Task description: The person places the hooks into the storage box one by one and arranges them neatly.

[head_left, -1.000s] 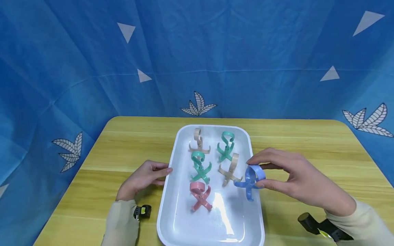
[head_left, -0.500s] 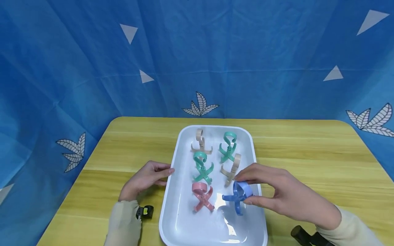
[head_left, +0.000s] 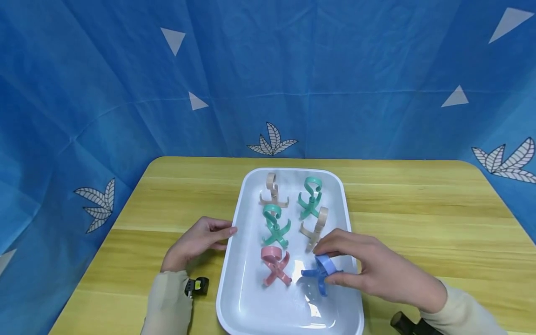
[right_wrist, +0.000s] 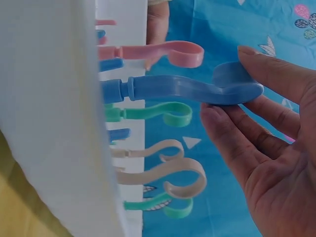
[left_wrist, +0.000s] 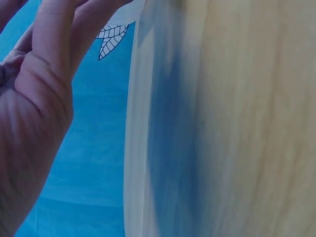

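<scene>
My right hand (head_left: 372, 267) pinches the curled top of a blue four-pronged plastic hanging hook (head_left: 320, 272) between thumb and fingers. The hook stands upright over the front right of a white tray (head_left: 247, 307); its lower prongs are partly hidden behind the tray rim in the right wrist view. To its left is a pink hook (head_left: 275, 267), and just behind it a beige hook (head_left: 319, 223). Farther back stand two green hooks (head_left: 274, 228) and a second beige hook (head_left: 272, 188). My left hand (head_left: 203, 242) holds the tray's left rim, thumb on top.
The tray lies on a light wooden table (head_left: 423, 204). A blue patterned cloth (head_left: 356, 70) hangs behind the table and along its sides. Black wrist devices (head_left: 197, 286) are worn at both sleeves.
My right hand has carried the blue hook left and toward the tray's front, then lowered it slightly. The left hand stays at the tray rim; the other hooks have kept their places.
</scene>
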A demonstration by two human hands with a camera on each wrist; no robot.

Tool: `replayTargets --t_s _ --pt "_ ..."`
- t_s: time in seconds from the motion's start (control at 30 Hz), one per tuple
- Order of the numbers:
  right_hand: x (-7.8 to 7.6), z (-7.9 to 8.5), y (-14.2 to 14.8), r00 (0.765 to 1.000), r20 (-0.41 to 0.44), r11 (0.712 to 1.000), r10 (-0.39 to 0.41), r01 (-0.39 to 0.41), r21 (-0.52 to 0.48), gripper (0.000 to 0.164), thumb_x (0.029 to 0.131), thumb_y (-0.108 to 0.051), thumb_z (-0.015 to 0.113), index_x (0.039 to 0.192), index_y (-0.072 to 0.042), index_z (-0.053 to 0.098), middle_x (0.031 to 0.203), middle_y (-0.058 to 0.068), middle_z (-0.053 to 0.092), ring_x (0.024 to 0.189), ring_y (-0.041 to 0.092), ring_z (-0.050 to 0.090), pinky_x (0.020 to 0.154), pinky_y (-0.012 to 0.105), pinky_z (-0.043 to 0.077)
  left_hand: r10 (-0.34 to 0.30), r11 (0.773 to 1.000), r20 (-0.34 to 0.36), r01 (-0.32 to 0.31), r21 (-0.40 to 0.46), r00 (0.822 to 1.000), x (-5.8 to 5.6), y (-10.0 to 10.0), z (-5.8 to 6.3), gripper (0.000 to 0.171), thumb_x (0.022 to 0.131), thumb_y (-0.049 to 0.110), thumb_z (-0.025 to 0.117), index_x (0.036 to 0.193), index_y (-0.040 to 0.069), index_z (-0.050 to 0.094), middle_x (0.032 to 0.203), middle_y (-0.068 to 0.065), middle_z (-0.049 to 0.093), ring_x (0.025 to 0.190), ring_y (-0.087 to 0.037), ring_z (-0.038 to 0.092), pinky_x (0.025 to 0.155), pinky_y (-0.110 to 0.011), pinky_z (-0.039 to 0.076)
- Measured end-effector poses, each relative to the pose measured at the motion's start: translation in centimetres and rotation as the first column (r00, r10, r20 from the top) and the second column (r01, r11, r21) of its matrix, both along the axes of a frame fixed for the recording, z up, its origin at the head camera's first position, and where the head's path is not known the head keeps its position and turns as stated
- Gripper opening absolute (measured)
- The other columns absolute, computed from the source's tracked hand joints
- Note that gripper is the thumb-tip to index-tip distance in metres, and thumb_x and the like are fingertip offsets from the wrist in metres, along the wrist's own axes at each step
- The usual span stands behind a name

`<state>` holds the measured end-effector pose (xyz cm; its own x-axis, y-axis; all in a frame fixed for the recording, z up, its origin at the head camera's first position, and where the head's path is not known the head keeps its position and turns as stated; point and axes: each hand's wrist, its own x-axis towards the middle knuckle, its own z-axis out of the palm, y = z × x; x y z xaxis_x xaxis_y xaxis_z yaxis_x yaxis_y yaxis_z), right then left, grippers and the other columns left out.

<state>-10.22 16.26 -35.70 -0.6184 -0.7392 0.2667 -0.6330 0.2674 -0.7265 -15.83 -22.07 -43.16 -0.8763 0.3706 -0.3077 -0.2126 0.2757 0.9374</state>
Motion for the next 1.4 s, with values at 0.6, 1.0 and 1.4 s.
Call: replayTargets --t_s 0.6,1.0,1.4 --pt "0.5 -0.7 0.1 0.993 -0.041 0.992 -0.11 0.112 0.05 0.041 0.086 -0.03 0.077 0.124 -0.029 0.062 0.129 -0.011 0.054 0.117 0.012 0.053 0.092 0.027 0.051 -0.005 1.0 -0.012 0.005 0.0 1.0 0.1 -0.1 0.0 0.048 0.095 0.028 0.068 0.126 -0.008 0.062 0.117 -0.02 0.066 0.1 -0.03 0.067 0.081 -0.041 0.058" --pt "-0.1 -0.8 1.3 0.956 -0.133 0.961 -0.261 0.27 0.053 0.033 0.091 -0.018 0.074 0.12 -0.029 0.063 0.122 -0.014 0.058 0.111 0.009 0.058 0.086 0.03 0.054 -0.02 0.999 -0.019 0.019 -0.035 1.0 -0.4 0.0 0.5 0.046 0.096 0.027 0.068 0.125 -0.009 0.062 0.115 -0.019 0.067 0.099 -0.029 0.068 0.081 -0.039 0.058" --pt "-3.1 -1.9 4.0 0.887 0.004 0.88 -0.462 0.458 0.122 0.023 0.101 -0.025 0.059 0.123 -0.017 0.063 0.122 -0.001 0.06 0.113 0.023 0.058 0.092 0.045 0.051 -0.032 0.999 -0.056 0.031 -0.014 0.998 -0.8 -0.9 0.8 0.051 0.098 0.03 0.064 0.133 -0.006 0.057 0.126 -0.019 0.062 0.107 -0.031 0.065 0.088 -0.043 0.055"
